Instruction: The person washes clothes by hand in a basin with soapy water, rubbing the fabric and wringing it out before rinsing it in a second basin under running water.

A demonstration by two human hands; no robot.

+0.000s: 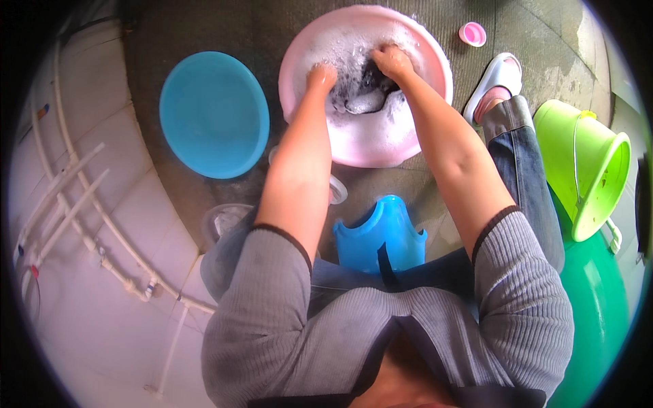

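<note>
Head view: at twelve o'clock, dark cloth (371,77) is partly covered by suds (374,139) in a pink basin (288,95), between left hand (324,75) and right hand (393,61); whether it is pinched cannot be told, contact being hidden. Suds could be slopped out at six o'clock by vigorous tugging. No writing can be read.

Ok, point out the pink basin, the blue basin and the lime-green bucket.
Pink basin (291,78), head view: left inner wall.
Blue basin (214,114), head view: broad bare middle.
Lime-green bucket (560,156), head view: outer side wall.
</note>
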